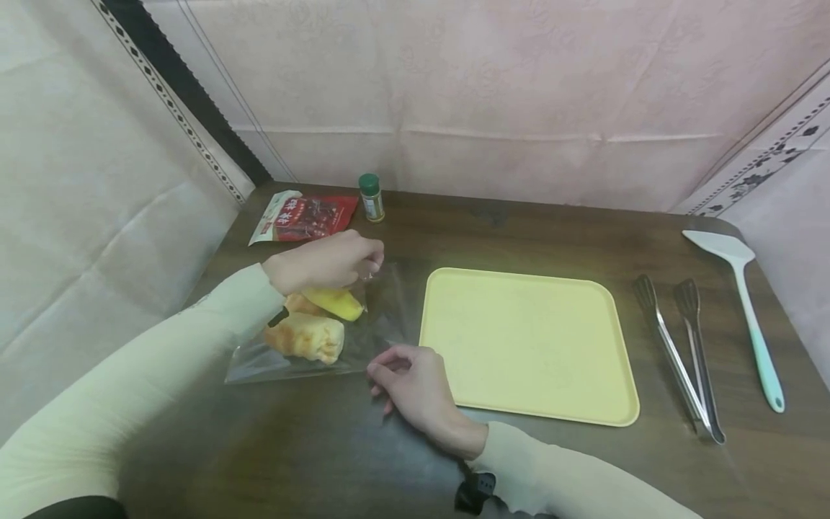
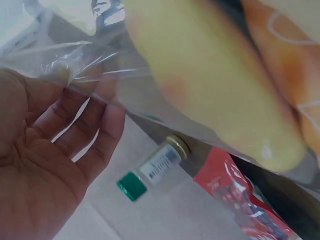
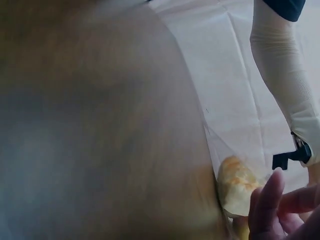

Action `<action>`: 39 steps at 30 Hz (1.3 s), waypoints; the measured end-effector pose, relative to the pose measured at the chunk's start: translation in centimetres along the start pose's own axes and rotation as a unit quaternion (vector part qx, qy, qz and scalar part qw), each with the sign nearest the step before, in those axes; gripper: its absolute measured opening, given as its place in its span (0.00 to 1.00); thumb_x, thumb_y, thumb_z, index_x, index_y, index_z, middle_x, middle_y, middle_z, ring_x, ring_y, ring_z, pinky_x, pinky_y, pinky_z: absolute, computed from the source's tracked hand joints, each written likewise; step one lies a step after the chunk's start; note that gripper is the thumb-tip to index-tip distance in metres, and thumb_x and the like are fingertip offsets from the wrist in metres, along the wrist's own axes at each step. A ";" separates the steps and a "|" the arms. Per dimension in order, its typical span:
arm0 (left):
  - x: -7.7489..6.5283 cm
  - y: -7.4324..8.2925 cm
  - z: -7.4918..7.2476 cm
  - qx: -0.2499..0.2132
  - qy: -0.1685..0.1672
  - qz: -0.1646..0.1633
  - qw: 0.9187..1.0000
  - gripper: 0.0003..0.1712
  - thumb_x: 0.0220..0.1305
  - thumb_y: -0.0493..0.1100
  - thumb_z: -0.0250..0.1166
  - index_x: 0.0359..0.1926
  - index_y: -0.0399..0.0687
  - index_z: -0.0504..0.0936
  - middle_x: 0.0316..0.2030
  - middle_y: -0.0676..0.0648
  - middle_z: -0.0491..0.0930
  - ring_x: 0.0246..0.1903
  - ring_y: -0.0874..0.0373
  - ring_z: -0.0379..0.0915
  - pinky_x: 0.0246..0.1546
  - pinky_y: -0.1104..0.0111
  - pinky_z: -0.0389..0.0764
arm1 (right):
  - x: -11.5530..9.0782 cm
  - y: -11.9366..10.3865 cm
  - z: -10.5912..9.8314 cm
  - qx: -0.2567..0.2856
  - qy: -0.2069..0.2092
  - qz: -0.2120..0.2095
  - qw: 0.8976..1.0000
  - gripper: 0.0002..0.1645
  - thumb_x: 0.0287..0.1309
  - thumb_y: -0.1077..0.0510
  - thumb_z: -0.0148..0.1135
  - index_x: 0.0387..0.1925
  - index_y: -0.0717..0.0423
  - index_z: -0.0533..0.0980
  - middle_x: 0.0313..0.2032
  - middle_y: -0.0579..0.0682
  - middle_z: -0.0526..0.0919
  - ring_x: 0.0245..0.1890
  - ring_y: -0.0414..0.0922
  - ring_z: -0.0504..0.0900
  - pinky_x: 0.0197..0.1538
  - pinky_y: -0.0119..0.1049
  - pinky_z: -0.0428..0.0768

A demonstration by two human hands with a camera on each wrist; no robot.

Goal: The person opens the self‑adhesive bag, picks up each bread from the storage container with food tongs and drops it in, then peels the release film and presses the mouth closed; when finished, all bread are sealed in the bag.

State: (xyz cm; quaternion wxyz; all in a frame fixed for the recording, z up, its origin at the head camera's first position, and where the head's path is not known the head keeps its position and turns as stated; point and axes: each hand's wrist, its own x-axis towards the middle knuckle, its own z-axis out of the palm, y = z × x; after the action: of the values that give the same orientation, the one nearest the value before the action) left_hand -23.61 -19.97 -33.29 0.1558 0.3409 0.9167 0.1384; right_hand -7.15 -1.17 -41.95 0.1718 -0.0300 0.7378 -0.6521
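A clear plastic bag [image 1: 272, 367] lies on the table with a pale browned bread roll [image 1: 308, 337] and a long yellow item [image 1: 337, 301] in it. Beside these is an orange-brown piece with white lines [image 2: 287, 55], partly covered by the left arm in the head view. My left hand [image 1: 331, 261] pinches the bag's far edge near its right end; in the left wrist view the film crosses its fingertips [image 2: 115, 117]. At the near right corner of the bag, my right hand [image 1: 415, 389] pinches the edge between thumb and index finger.
A yellow tray [image 1: 525, 346] sits right of the bag. Farther right lie metal tongs [image 1: 681, 360] and a white spatula with a mint handle [image 1: 746, 303]. Behind the left hand are a red food packet [image 1: 308, 218] and a green-capped jar [image 1: 372, 198]. Cloth walls surround the table.
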 end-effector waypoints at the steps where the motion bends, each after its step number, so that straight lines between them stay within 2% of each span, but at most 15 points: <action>1: -0.2 -0.3 -0.1 -0.005 0.012 0.004 1.000 0.08 0.78 0.33 0.59 0.37 0.45 0.78 0.28 0.51 0.75 0.30 0.59 0.72 0.38 0.64 0.75 | 0.0 0.0 -0.2 -0.009 0.000 -0.011 1.000 0.06 0.70 0.60 0.71 0.39 0.61 0.87 0.26 0.57 0.91 0.12 0.38 0.80 0.23 0.41 0.85; 5: -1.5 -0.9 -0.9 -0.021 0.065 0.005 0.998 0.05 0.79 0.33 0.60 0.41 0.40 0.80 0.28 0.47 0.80 0.28 0.59 0.73 0.38 0.62 0.77 | 0.1 -0.2 -1.0 -0.065 0.011 -0.066 0.996 0.06 0.70 0.60 0.71 0.37 0.59 0.88 0.25 0.58 0.90 0.11 0.37 0.80 0.22 0.35 0.83; 11: -4.1 -1.3 -2.2 -0.029 0.154 -0.029 0.987 0.05 0.79 0.33 0.61 0.41 0.41 0.82 0.29 0.45 0.83 0.27 0.59 0.74 0.38 0.63 0.77 | 0.3 -1.2 -2.7 -0.135 0.043 -0.129 0.981 0.04 0.68 0.62 0.72 0.35 0.57 0.88 0.24 0.57 0.89 0.14 0.40 0.82 0.24 0.29 0.79; 14: -5.7 -1.3 -2.8 -0.026 0.192 -0.050 0.980 0.05 0.78 0.33 0.61 0.41 0.41 0.82 0.30 0.45 0.83 0.28 0.58 0.74 0.39 0.62 0.76 | 0.6 -1.8 -3.7 -0.165 0.064 -0.189 0.966 0.03 0.65 0.64 0.72 0.35 0.58 0.89 0.27 0.54 0.91 0.22 0.43 0.87 0.29 0.29 0.82; 18: -7.6 -1.1 -3.2 -0.029 0.247 -0.070 0.966 0.04 0.78 0.37 0.65 0.42 0.42 0.83 0.33 0.46 0.87 0.30 0.55 0.79 0.39 0.62 0.77 | 1.0 -2.5 -4.9 -0.205 0.088 -0.277 0.935 0.03 0.62 0.66 0.73 0.36 0.58 0.89 0.33 0.51 0.93 0.31 0.44 0.89 0.34 0.29 0.85; 21: -9.0 -0.9 -3.2 -0.043 0.293 -0.073 0.952 0.04 0.78 0.39 0.66 0.43 0.42 0.84 0.34 0.46 0.89 0.35 0.56 0.83 0.41 0.67 0.77 | 1.4 -3.3 -5.6 -0.224 0.100 -0.326 0.913 0.03 0.62 0.67 0.73 0.36 0.59 0.89 0.34 0.52 0.94 0.31 0.44 0.89 0.31 0.33 0.87; 25: -10.7 -0.3 -2.8 -0.076 0.356 -0.073 0.928 0.04 0.78 0.38 0.66 0.46 0.41 0.85 0.35 0.44 0.90 0.36 0.71 0.80 0.41 0.78 0.74 | 1.9 -4.5 -6.3 -0.248 0.113 -0.381 0.883 0.04 0.62 0.69 0.72 0.36 0.60 0.89 0.34 0.53 0.93 0.32 0.45 0.90 0.29 0.40 0.88; 28: -11.6 0.1 -2.3 -0.102 0.401 -0.063 0.908 0.04 0.77 0.35 0.65 0.45 0.38 0.85 0.37 0.48 0.89 0.33 0.78 0.76 0.40 0.82 0.73 | 2.2 -5.2 -6.6 -0.251 0.122 -0.411 0.868 0.05 0.62 0.70 0.72 0.37 0.60 0.89 0.33 0.53 0.93 0.32 0.45 0.91 0.28 0.39 0.87; 34: -12.5 1.2 -0.9 -0.161 0.464 0.011 0.871 0.04 0.74 0.28 0.62 0.40 0.30 0.82 0.39 0.68 0.87 0.39 0.73 0.83 0.40 0.80 0.77 | 2.6 -6.0 -7.3 -0.237 0.130 -0.466 0.842 0.06 0.60 0.72 0.73 0.38 0.62 0.90 0.33 0.54 0.93 0.30 0.44 0.91 0.28 0.30 0.85; 37: -12.8 1.8 0.0 -0.199 0.483 0.044 0.852 0.04 0.74 0.25 0.60 0.40 0.26 0.79 0.39 0.69 0.88 0.38 0.70 0.86 0.38 0.79 0.79 | 2.7 -6.4 -7.7 -0.230 0.129 -0.490 0.831 0.08 0.58 0.73 0.72 0.38 0.62 0.90 0.33 0.53 0.94 0.30 0.44 0.90 0.29 0.27 0.84; 39: -13.0 2.2 0.4 -0.221 0.497 0.061 0.837 0.05 0.75 0.25 0.59 0.39 0.23 0.78 0.38 0.67 0.90 0.35 0.68 0.86 0.36 0.79 0.80 | 2.8 -6.6 -8.0 -0.220 0.126 -0.501 0.828 0.09 0.57 0.74 0.72 0.37 0.62 0.90 0.33 0.53 0.93 0.30 0.44 0.90 0.30 0.26 0.84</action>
State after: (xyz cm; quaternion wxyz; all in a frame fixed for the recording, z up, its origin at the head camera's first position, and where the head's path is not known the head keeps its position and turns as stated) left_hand -12.82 -26.96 -30.42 -0.2588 0.2375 0.7932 0.4974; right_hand -13.28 4.75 -35.40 -0.2841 -0.3498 0.7609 -0.4669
